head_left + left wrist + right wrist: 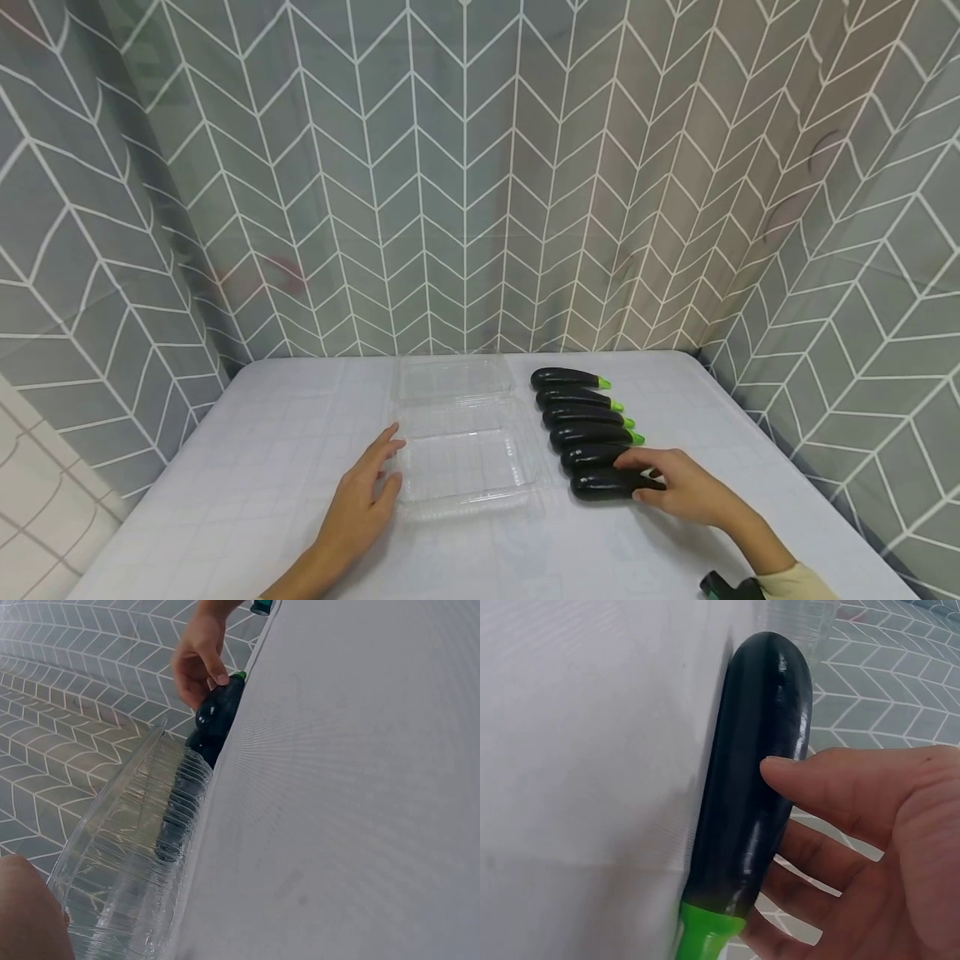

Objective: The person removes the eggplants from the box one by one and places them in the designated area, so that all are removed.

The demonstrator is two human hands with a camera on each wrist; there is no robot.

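Observation:
My right hand [686, 483] grips the nearest eggplant [606, 485], a glossy black one, near its stem end. In the right wrist view the thumb [795, 776] lies across the eggplant [742, 780], whose green stem [705, 934] points down; the other fingers reach along its far side. Several more eggplants [588, 434] lie in a column behind it, green stems to the right. My left hand [360, 500], fingers spread, is at the left edge of a clear plastic clamshell container [472, 502], which lies with its lid [453, 379] folded back.
A white cloth covers the table [262, 467]. Grey curtains [465, 208] with white zigzag lines hang behind it and along both sides. A dark device [731, 586] sits by the right sleeve [798, 583]. Light tiles [45, 492] show at the lower left.

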